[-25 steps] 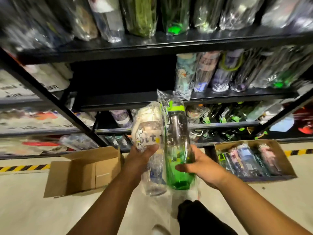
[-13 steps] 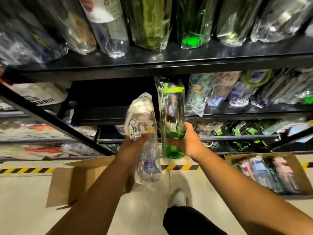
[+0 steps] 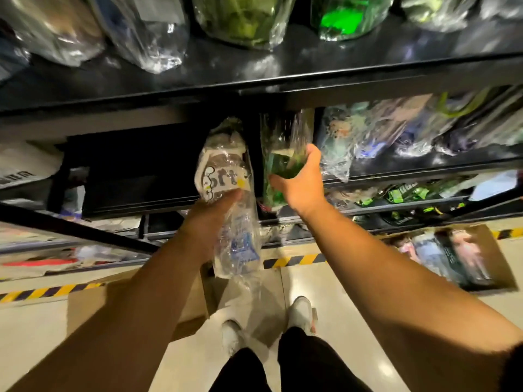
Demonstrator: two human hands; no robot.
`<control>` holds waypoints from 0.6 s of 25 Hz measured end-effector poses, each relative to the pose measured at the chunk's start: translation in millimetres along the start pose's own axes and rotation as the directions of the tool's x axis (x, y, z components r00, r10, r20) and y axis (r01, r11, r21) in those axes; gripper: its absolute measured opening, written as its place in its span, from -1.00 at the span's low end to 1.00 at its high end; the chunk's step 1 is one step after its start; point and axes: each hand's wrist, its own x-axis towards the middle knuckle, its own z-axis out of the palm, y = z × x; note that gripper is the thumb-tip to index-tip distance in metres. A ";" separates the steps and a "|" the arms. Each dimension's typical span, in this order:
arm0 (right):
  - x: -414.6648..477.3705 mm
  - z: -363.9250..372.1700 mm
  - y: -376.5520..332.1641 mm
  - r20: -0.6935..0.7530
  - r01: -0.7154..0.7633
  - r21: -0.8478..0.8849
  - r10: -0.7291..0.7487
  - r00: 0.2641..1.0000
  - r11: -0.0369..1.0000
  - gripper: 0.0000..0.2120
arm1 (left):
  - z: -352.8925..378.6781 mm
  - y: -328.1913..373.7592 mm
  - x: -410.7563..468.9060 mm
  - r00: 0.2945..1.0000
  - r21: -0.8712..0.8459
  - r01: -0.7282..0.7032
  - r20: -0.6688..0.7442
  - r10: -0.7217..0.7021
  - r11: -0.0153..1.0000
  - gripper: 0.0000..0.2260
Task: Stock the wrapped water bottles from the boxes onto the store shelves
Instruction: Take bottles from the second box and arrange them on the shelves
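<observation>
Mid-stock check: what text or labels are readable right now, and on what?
Nothing reads cleanly.
Clear bottle in left hand: cartoon lettering, illegible.
Its blue label: blurred.
Green bottle: no text shows.
White pack, far left: dark print, blurred.
Green tags, lower right: too small.

Dimly lit black metal shelving stands over a glossy pale tiled floor, where a strip of yellow-and-black hazard tape runs along the foot of the racks
</observation>
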 end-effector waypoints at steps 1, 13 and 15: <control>4.8 3.5 2.9 -0.039 0.027 -0.034 -0.029 0.999 0.999 -0.14 | -0.1 2.3 5.1 1.000 0.014 -0.006 0.004 0.006 1.000 -0.33; 50.5 41.9 27.2 -0.241 0.124 -0.183 -0.167 0.956 0.975 -0.12 | -20.4 -7.8 56.1 0.996 -0.004 0.041 0.075 -0.040 0.999 -0.50; 52.4 45.5 30.5 -0.287 0.126 -0.263 -0.202 0.936 0.956 -0.25 | -24.3 -9.2 59.5 0.997 0.004 0.034 0.068 -0.034 0.999 -0.45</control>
